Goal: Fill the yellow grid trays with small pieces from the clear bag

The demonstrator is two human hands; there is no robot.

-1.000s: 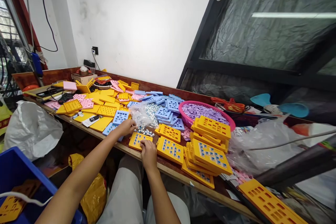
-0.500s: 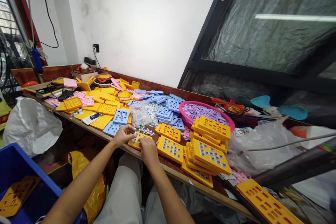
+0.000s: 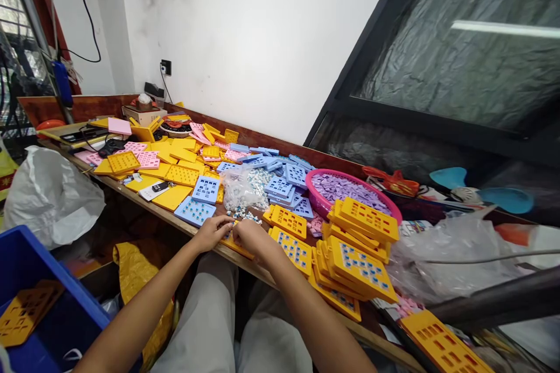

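Observation:
A yellow plastic board (image 3: pixel 236 246) with square slots lies at the table's front edge, mostly covered by my hands. My left hand (image 3: pixel 213 233) rests over its left side, thumb and fingers drawn together at the upper edge. Bent over the board's right side is my right hand (image 3: pixel 254 239), its fingers curled into a pinch. Whatever small thing either hand holds is hidden. Just behind the board lie loose small white and blue pieces (image 3: pixel 245 215). To the right sits another yellow board (image 3: pixel 294 249) with blue-and-white pieces in its slots.
Stacked yellow boards (image 3: pixel 361 265) stand at the right, before a pink basin (image 3: pixel 311 192) of purple pieces. Light blue boards (image 3: pixel 195 211) and a clear plastic bag (image 3: pixel 240 189) lie behind my hands. A blue bin (image 3: pixel 39 268) stands at lower left.
My right hand has moved forward and left over the yellow board, covering more of it. The left fingers have closed together at its upper edge. The view has shifted slightly.

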